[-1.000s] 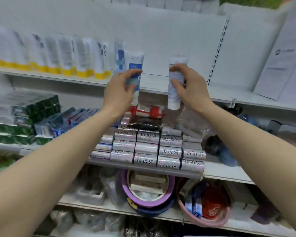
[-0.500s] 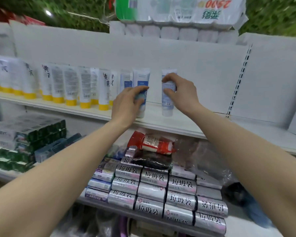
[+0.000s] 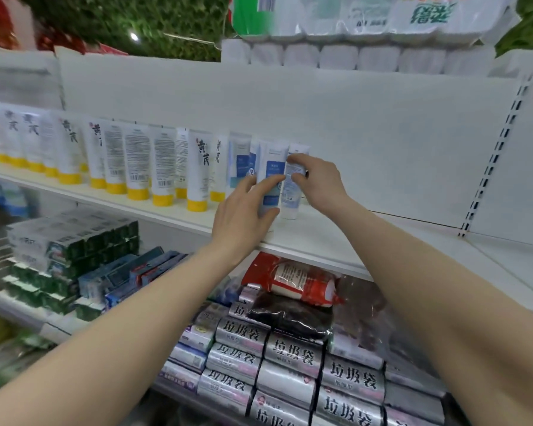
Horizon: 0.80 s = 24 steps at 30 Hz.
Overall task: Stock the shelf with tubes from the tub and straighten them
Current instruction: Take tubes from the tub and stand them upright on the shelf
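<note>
While the right hand (image 3: 316,182) pinches the upper part of a white tube (image 3: 292,192) between thumb and fingers, the left hand (image 3: 243,216) curls round the blue-labelled tube (image 3: 271,179) just beside it, forefinger across the label and thumb low near the cap. Both tubes stand cap-down on the white shelf (image 3: 320,238), touching each other at the right end of the row. The risk, as I judge it, lies in how tall and narrow-footed they are: a sideways nudge when letting go could tip one into its neighbour, and the lean could pass along to the other blue tubes (image 3: 240,161) and the yellow-capped tubes (image 3: 163,167) to the left. The left one also stands near the front edge, so a forward pull could drop it onto the silver rolls (image 3: 293,352) below. The tub is out of view.
</note>
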Each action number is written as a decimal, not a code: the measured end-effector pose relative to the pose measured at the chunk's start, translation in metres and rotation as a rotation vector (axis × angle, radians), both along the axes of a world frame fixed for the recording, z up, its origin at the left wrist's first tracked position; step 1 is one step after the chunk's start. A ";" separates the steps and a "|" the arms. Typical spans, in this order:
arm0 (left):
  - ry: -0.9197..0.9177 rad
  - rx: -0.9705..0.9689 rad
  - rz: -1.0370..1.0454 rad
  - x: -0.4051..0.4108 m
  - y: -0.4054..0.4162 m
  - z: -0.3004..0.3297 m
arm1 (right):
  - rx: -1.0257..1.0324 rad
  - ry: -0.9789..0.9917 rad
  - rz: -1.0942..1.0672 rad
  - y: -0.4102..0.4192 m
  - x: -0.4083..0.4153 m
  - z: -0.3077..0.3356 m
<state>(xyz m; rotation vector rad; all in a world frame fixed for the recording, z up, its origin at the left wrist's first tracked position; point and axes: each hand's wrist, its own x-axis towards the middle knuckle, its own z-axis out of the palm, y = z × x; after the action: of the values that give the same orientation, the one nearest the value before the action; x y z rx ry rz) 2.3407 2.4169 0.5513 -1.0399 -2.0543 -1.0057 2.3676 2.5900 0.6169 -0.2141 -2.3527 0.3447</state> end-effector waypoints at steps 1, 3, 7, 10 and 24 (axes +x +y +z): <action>0.003 -0.008 0.010 0.000 0.000 0.001 | 0.002 -0.002 -0.002 0.002 -0.006 -0.001; 0.004 -0.026 0.035 -0.001 0.003 0.003 | 0.025 -0.011 -0.006 0.006 -0.016 -0.002; 0.004 -0.052 0.067 -0.003 0.008 0.004 | 0.074 -0.027 0.000 0.011 -0.029 -0.003; 0.006 -0.044 0.065 -0.004 0.009 0.004 | 0.100 -0.021 0.014 0.011 -0.033 -0.003; -0.001 -0.049 0.014 -0.003 0.011 0.003 | 0.131 -0.113 0.024 0.003 -0.010 -0.007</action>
<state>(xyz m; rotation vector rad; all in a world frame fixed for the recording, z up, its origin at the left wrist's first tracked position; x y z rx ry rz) 2.3380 2.4281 0.5548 -1.0488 -2.0937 -0.9533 2.3580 2.5932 0.6100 -0.1458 -2.4803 0.1933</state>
